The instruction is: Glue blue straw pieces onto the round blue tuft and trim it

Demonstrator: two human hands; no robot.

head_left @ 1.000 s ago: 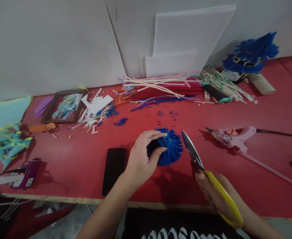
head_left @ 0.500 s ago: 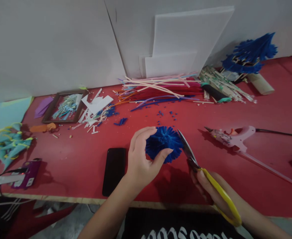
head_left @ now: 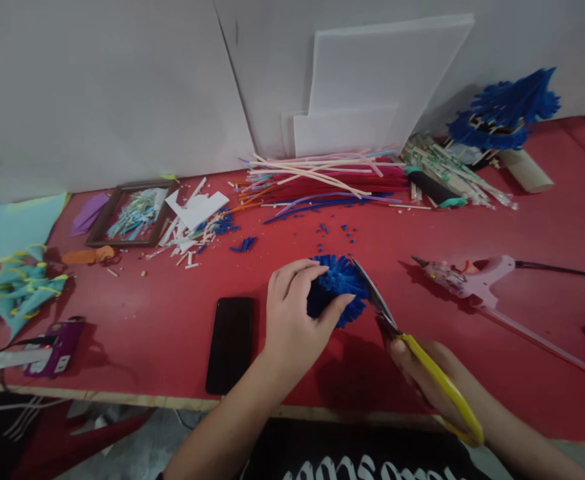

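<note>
My left hand [head_left: 295,317] is wrapped round a fuzzy blue pom-pom [head_left: 340,287] and holds it just above the red table [head_left: 142,313]. My right hand [head_left: 430,380] grips yellow-handled scissors [head_left: 407,347]. Their metal blades point up and left, and the tips touch the right edge of the pom-pom. Small blue clippings [head_left: 335,230] lie scattered on the table just beyond it.
A black phone [head_left: 231,343] lies left of my left hand. A pink glue gun [head_left: 467,277] with its cord lies to the right. Coloured pipe cleaners and sticks [head_left: 322,183], white foam boards [head_left: 372,87], a framed tray of scraps [head_left: 130,213] and a blue fringed piece [head_left: 505,110] line the wall.
My left hand has turned the pom-pom and covers more of it. The scissors have come in from the right, and their blades now meet its edge.
</note>
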